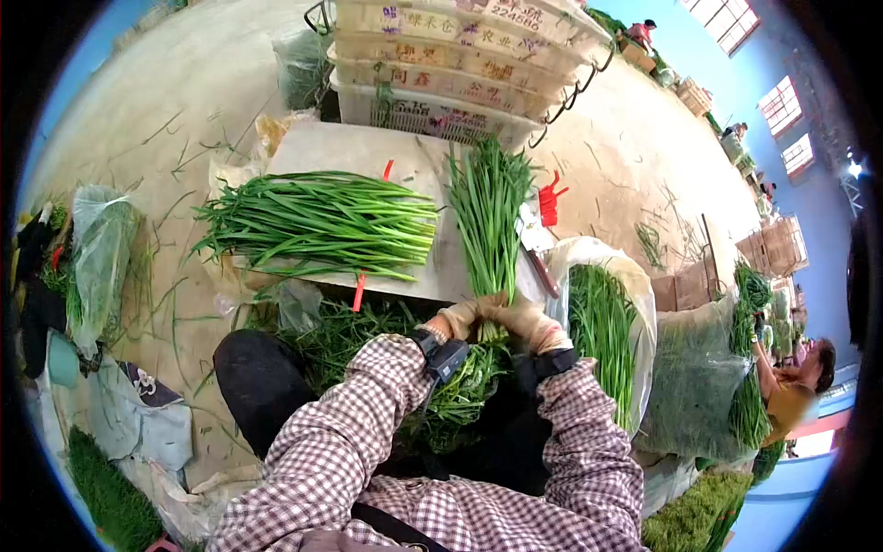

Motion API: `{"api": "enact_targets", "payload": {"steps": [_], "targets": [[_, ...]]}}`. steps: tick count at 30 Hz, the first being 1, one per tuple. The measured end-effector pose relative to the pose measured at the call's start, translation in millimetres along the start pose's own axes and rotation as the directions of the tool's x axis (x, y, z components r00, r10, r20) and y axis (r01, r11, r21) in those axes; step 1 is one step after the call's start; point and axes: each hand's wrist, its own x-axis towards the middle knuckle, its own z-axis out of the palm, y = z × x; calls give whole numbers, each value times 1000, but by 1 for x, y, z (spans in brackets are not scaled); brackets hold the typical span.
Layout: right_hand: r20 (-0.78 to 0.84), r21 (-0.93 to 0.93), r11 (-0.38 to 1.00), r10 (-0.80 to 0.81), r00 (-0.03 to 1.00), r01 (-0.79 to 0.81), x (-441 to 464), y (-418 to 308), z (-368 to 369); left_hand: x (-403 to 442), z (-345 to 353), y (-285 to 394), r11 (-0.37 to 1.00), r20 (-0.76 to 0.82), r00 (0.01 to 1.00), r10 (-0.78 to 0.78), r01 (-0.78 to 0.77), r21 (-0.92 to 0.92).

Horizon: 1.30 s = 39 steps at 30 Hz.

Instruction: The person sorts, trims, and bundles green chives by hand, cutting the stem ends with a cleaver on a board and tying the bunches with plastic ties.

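Note:
My left hand (pixel 463 318) and my right hand (pixel 528 324), both in pale gloves, are closed around the lower end of an upright bunch of garlic chives (pixel 490 221). Its leafy tips lie across the right part of the white board (pixel 354 147). To the left, a larger pile of garlic chives (pixel 322 224) rests on the board, with a red tie strip (pixel 359 293) under its near edge and another red strip (pixel 388 170) at its far edge. Right of my bunch are a bundle of red tie strips (pixel 550 199) and a brown-handled tool (pixel 541 273).
Stacked white crates (pixel 451 78) stand behind the board. Loose green leaves (pixel 354 345) fill the space below it. A plastic-lined container of chives (pixel 598 331) stands at my right. Further right, a person (pixel 791 391) handles greens beside a large plastic-wrapped bundle (pixel 690 386).

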Motion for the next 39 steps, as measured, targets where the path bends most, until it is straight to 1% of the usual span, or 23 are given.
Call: {"api": "enact_targets", "payload": {"steps": [2, 3, 4, 7, 9, 11, 15, 16, 17, 19, 20, 22, 23, 24, 26, 29, 30, 31, 33, 34, 35, 37, 39], "targets": [[-58, -115, 988, -114, 992, 107, 6, 9, 1, -7, 13, 13, 988, 44, 987, -152, 152, -3], [51, 14, 999, -29, 998, 29, -17, -27, -3, 4, 3, 11, 980, 140, 989, -54, 26, 199], [51, -45, 998, -32, 998, 34, -16, -28, -5, 9, 1, 12, 920, 233, 971, 44, -131, 369], [-64, -170, 977, -140, 988, 127, -11, 1, -19, -11, 56, 22, 969, 190, 978, -90, 42, 243], [-186, -412, 905, -199, 962, 108, -5, 22, -34, -10, 80, 21, 927, 187, 972, 143, -198, 320], [-373, 31, 951, -276, 886, 309, -8, 18, -31, -21, 106, 26, 816, 250, 890, 382, -452, 360], [-410, 41, 863, -445, 796, 503, -68, -101, -26, -66, 142, 64, 668, 369, 797, 478, -603, 436], [-408, 260, 786, -437, 802, 561, -65, -120, -21, -81, 146, 78, 647, 400, 771, 496, -635, 421], [-431, 104, 796, -504, 748, 597, -69, -148, -14, -93, 145, 95, 625, 431, 742, 514, -667, 404], [-378, -324, 716, -697, 609, 618, -70, -203, -1, -78, 125, 136, 328, 481, 398, 781, -917, 225], [-295, -565, 580, -806, 513, 587, -67, -229, 5, -91, 111, 164, 337, 447, 374, 812, -927, 163], [-150, -693, 435, -867, 474, 576, -46, -262, 13, -139, 73, 220, 139, 369, 246, 896, -945, 295], [-114, -811, 384, -843, 525, 441, -38, -281, 19, -163, 49, 243, 81, 330, 207, 921, -931, 357], [-59, -793, 405, -794, 605, 455, -23, -289, 24, -186, 21, 257, 96, 276, 215, 937, -916, 389], [95, -851, 308, -705, 702, 425, -7, -307, 42, -215, -30, 264, 265, 156, 319, 935, -919, 292], [238, -840, 320, -509, 827, 438, 49, -282, 66, -244, -38, 233, 643, -389, 627, 675, -758, -107], [211, -878, 287, -485, 849, 382, 58, -272, 73, -256, -26, 222, 706, -498, 591, 635, -706, 62], [183, -877, 354, -381, 906, 326, 61, -266, 78, -262, -49, 222, 783, -528, 581, 619, -510, 356], [186, -902, 311, -348, 919, 300, 74, -245, 80, -274, -95, 223, 639, -588, 560, 584, 130, 758], [183, -904, 308, -350, 919, 298, 79, -242, 78, -292, -102, 231, 364, -584, 518, 625, 468, 805], [182, -904, 307, -351, 919, 296, 84, -239, 78, -307, -99, 235, 33, -559, 491, 668, 731, 682], [196, -899, 301, -373, 907, 318, 91, -233, 75, -336, -60, 240, 269, -680, 366, 636, 720, 639], [221, -887, 290, -416, 882, 359, 99, -227, 70, -334, -40, 224, 234, -299, 8, 954, 605, 761]]}}
